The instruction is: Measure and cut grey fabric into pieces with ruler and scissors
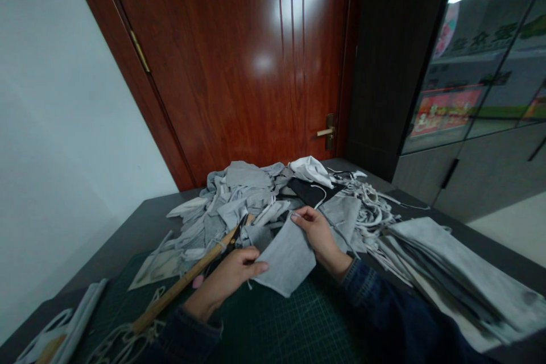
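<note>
A light grey piece of fabric [288, 259] with angled edges hangs between my two hands, over the green cutting mat [294, 327]. My left hand [232, 273] pinches its left edge between thumb and fingers. At its upper right corner, my right hand [314, 228] grips it the same way. Just beyond the hands spreads a heap of grey fabric scraps [243, 182]. A wooden stick [187, 281] lies slantwise beside my left forearm, and dark-handled scissors or a similar tool, partly hidden, rests near its upper end.
White cords [371, 205] lie tangled at the right of the heap, near a black cloth [309, 190] and a white cloth [311, 170]. Folded grey fabric [469, 273] covers the table's right side. A wooden door [239, 68] and a dark cabinet [381, 62] stand behind.
</note>
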### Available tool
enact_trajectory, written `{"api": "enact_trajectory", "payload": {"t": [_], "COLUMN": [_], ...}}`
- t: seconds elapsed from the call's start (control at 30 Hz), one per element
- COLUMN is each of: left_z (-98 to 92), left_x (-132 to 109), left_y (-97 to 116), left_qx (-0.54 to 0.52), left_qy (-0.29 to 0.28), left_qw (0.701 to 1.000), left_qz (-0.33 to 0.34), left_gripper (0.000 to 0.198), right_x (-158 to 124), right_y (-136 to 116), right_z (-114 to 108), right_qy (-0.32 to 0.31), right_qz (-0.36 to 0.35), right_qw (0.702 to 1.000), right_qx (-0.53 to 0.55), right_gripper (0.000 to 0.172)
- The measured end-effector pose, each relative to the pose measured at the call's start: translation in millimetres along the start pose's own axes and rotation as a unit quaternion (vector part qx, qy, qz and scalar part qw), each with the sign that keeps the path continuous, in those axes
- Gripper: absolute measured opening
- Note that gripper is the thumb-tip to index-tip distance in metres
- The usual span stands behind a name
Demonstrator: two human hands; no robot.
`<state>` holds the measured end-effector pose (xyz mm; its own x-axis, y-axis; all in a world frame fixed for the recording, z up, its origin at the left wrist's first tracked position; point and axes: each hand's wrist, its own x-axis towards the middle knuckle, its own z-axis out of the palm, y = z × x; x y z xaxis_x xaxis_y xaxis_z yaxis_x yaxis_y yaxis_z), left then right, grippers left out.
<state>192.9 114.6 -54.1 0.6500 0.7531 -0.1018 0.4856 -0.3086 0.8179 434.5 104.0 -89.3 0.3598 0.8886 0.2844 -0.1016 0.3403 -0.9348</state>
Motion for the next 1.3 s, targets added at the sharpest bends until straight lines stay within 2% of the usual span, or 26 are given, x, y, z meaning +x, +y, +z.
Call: {"api": "enact_trajectory", "payload": {"t": [0.13,0.23,0.43,0.6,0.7,0.87,1.13,1.3], "left_z": [3.9,9.8,19.4,29.9,35.9,33.4,19.5,10.9], "left_x": [-2,-4,-5,-5,-4,-1,5,3], "left_y": [0,4,14,18,18,16,5,4], "left_qx": [0.062,0.061,-0.015,-0.038,0.005,0.082,0.036,-0.032], "left_qy": [-0.067,-0.045,-0.017,-0.037,-0.027,0.075,0.126,0.183], "left_qw": [0.996,0.996,0.995,0.992,0.994,0.992,0.991,0.983], "left_qz": [0.017,0.048,0.093,0.119,0.105,0.067,0.034,0.006], "left_gripper": [0.035,0.028,0.024,0.033,0.033,0.034,0.039,0.035], "right_x": [-3,-8,-19,-21,-18,-12,-7,-7], "right_y": [-8,-15,-27,-29,-26,-17,-2,5], "right_z": [3,7,15,16,15,12,10,9], "right_qy": [-0.028,-0.057,-0.133,-0.146,-0.139,-0.077,-0.007,0.022], "right_qz": [0.001,0.006,0.029,0.019,0.011,0.012,0.007,0.005], "right_qw": [1.0,0.998,0.989,0.987,0.988,0.995,0.998,0.998], "right_qx": [0.006,0.013,0.059,0.061,0.065,0.058,0.063,0.066], "right_gripper": [0.041,0.04,0.038,0.038,0.037,0.038,0.035,0.031]}}
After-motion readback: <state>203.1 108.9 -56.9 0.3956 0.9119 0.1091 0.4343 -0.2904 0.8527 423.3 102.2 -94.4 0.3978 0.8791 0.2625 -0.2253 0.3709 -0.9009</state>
